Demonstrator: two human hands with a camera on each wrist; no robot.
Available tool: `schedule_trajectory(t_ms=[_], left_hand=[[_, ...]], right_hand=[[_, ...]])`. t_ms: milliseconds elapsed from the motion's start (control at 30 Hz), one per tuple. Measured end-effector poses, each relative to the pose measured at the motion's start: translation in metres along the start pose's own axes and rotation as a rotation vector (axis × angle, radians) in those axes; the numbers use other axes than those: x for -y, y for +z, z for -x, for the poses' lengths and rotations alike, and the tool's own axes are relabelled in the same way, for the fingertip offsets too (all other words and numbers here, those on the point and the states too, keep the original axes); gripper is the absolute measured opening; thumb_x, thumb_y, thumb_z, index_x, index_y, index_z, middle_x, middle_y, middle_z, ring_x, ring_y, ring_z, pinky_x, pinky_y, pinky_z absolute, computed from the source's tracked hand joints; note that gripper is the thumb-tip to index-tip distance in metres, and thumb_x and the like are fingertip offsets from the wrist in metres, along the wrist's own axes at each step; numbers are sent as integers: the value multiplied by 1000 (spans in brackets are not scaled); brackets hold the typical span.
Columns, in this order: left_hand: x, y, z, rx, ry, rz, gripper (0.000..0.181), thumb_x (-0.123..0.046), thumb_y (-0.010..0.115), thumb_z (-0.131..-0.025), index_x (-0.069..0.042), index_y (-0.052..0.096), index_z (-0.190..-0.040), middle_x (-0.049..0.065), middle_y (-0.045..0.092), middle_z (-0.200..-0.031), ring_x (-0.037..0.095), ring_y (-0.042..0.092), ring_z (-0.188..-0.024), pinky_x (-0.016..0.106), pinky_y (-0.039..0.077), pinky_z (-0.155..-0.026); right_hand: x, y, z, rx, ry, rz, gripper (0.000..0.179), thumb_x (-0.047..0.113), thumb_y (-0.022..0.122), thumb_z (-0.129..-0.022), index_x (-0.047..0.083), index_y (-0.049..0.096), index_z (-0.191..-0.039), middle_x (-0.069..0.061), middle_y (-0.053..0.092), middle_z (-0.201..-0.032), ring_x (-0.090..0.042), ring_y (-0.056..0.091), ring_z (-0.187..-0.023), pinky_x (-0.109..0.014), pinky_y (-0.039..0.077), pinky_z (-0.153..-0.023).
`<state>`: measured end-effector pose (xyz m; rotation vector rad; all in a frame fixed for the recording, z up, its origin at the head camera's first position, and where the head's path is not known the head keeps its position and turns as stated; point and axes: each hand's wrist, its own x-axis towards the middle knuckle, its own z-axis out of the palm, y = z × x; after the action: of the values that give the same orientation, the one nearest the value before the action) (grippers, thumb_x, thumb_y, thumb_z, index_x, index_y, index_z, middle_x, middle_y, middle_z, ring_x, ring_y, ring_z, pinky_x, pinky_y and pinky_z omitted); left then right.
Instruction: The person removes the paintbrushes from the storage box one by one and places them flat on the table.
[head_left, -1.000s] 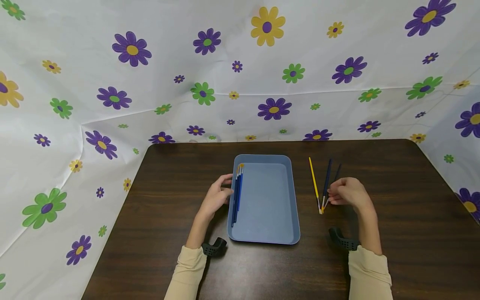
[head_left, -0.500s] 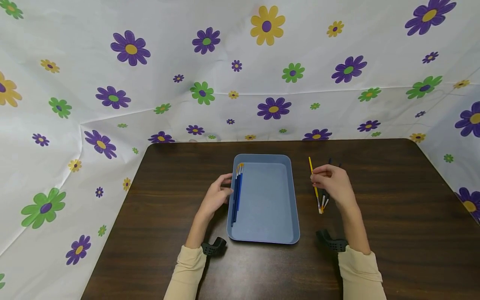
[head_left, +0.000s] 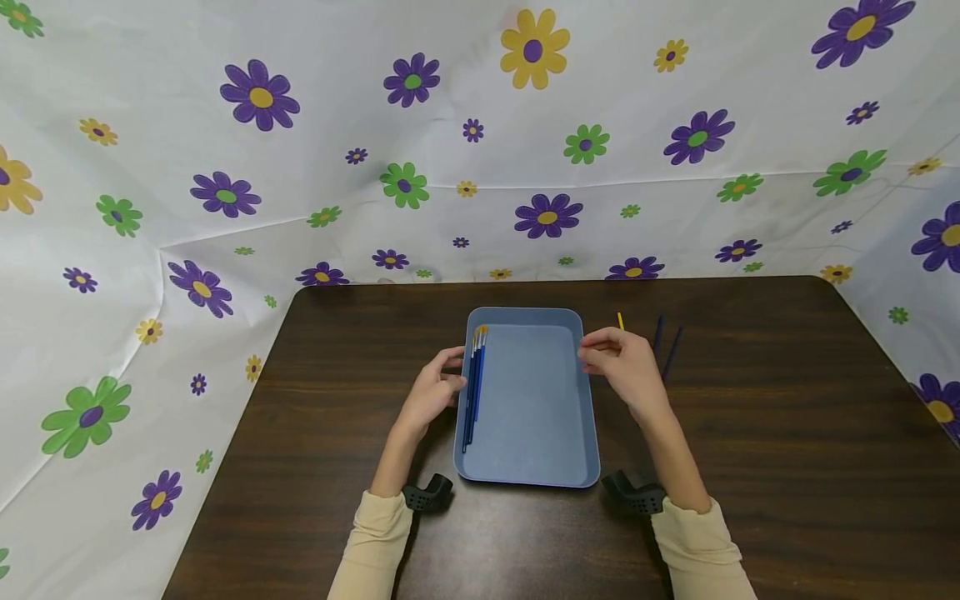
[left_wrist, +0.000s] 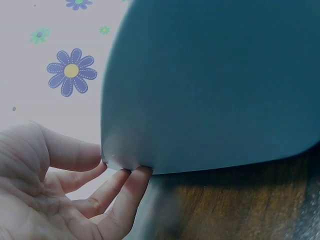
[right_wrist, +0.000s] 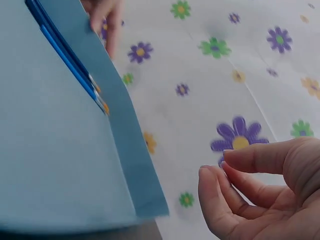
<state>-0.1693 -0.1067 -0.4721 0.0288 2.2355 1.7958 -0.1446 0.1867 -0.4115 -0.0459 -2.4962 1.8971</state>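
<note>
A blue-grey tray (head_left: 536,400) lies on the table, with a few blue paintbrushes (head_left: 474,392) side by side along its left wall, bristles toward the far end. My left hand (head_left: 431,390) holds the tray's left edge. In the left wrist view its thumb and fingertips are on the tray's edge (left_wrist: 127,167). My right hand (head_left: 621,362) is at the tray's right rim in the head view. The right wrist view shows its thumb and fingers loosely curved with nothing between them. A yellow paintbrush (head_left: 620,321) and two dark-handled brushes (head_left: 672,350) lie behind it, partly hidden.
The dark wooden table (head_left: 810,433) extends on both sides of the tray. A white flowered cloth (head_left: 480,100) hangs behind the table and at its sides. Each wrist wears a black strap mount (head_left: 427,494).
My right hand has moved left, from the loose brushes across the yellow one to the tray's right rim. The left hand stays on the tray, and the brushes keep their places.
</note>
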Motion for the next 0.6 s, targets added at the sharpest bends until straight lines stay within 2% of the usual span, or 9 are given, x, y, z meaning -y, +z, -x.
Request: schedule_trajectory(t_ms=[200,467,600], left_hand=[[1,0,0,3,11,5,50,-2,54,-100,-4,50,-150,23,54,-138,31,61,-105,40,58,-71],[-1,0,1,-1,7,12,49,-3,54,-101,-5,51,-150,22,55,-138,29,61,-104,39,58,-72],[-2,0,2,-1,0,13,50,-3,54,-101,-6,50,-151,21,54,-138,30,61,-105,40,58,-74]], right_hand=[[0,27,0,34,-14,-28,21,-3,67,-95,-17,65,-111,-26,70,-101,-17,70,-79,-31,61,-75],[-2,55,4,105,-12,25,22,-4,67,-95,-16,66,-113,-24,71,-101,-38,72,-87,-41,61,-78],[-3,62,4,138,-9,37,22,-5,66,-94,-16,66,-114,-24,71,-101,-37,73,-88,-42,61,-79]])
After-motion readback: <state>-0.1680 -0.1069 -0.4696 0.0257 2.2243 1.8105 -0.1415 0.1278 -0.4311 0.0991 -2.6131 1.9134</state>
